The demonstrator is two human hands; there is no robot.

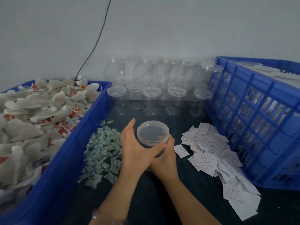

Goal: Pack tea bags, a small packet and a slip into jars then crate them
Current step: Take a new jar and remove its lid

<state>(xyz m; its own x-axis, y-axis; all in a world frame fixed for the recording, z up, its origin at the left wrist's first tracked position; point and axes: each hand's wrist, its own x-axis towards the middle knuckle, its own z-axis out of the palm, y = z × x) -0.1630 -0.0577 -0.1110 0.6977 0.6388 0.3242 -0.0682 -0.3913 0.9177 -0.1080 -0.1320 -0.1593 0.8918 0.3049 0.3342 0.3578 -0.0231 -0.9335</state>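
Observation:
A clear plastic jar with a translucent lid (153, 131) stands on the dark table in front of me. My left hand (136, 147) wraps the jar's left side, thumb across its front below the lid. My right hand (165, 155) grips the jar's lower right side. What is inside the jar cannot be made out. A blue bin (65, 159) at the left is heaped with tea bags (32, 114) carrying red tags. Small green-white packets (103, 151) lie piled left of my hands. White slips (212, 148) are scattered to the right. A blue slatted crate (259, 120) stands tilted at the right.
Several clear lidded jars (151, 98) stand in rows at the back against the grey wall. A black cable (97, 39) runs down the wall behind the bin. White lids show inside the crate. Dark table surface lies between the piles.

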